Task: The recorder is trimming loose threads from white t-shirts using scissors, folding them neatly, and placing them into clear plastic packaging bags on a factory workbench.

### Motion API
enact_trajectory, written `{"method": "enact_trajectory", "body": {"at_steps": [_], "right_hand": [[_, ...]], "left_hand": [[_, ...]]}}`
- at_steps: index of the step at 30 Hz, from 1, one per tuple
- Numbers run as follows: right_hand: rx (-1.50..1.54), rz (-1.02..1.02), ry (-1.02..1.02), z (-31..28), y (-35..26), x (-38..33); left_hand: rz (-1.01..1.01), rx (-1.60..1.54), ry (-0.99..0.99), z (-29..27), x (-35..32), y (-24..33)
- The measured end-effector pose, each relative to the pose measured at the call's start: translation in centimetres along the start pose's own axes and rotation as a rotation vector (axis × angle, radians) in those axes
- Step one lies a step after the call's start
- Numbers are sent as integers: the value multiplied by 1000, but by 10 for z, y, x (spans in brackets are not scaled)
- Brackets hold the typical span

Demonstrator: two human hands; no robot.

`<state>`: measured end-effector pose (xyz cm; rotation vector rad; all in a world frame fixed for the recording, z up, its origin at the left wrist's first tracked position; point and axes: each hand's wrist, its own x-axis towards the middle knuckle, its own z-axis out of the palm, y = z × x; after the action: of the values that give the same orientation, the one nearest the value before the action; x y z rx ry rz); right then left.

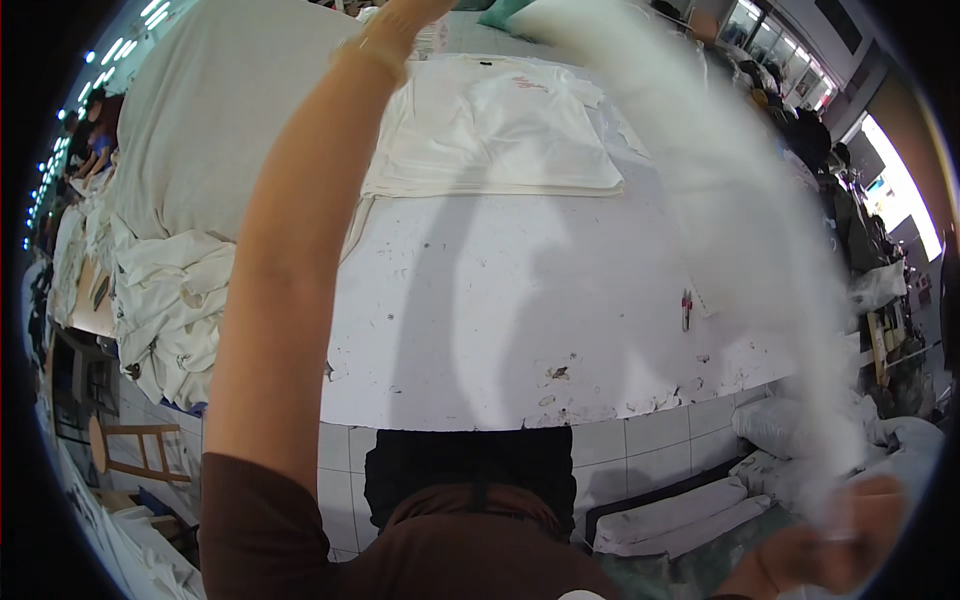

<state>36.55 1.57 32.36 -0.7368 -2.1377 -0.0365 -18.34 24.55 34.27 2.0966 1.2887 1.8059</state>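
Observation:
My left arm is raised high; my left hand (405, 18) reaches the top edge of the picture and is mostly cut off there. A blurred white garment (740, 210) streams in an arc from the top of the view down to my right hand (850, 535) at the lower right, which is shut on its lower end. Whether the left hand grips the garment's upper end cannot be told. Beyond it, a flat stack of white T-shirts (500, 130) lies on the white table (500, 320).
A heap of crumpled white garments (170, 300) lies at the table's left, with a large pale cloth (210, 110) behind it. A wooden stool (135, 450) stands on the tiled floor at left. White bundles (690, 510) lie on the floor at right. People work at far left.

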Motion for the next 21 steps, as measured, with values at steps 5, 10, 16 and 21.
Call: {"method": "enact_trajectory", "body": {"at_steps": [5,10,16,21], "right_hand": [[793,145,-1097,201,-51,17],[1165,81,-981,340,-97,-54],[997,708,-860,309,32,-50],[-130,680,-216,259,253,-146]], "left_hand": [[-393,463,-89,-52,-136,-94],[-778,750,-170,-112,-277,-124],[-1023,656,53,-86,-451,4],[-1539,-23,399,-11,-518,120]]}}
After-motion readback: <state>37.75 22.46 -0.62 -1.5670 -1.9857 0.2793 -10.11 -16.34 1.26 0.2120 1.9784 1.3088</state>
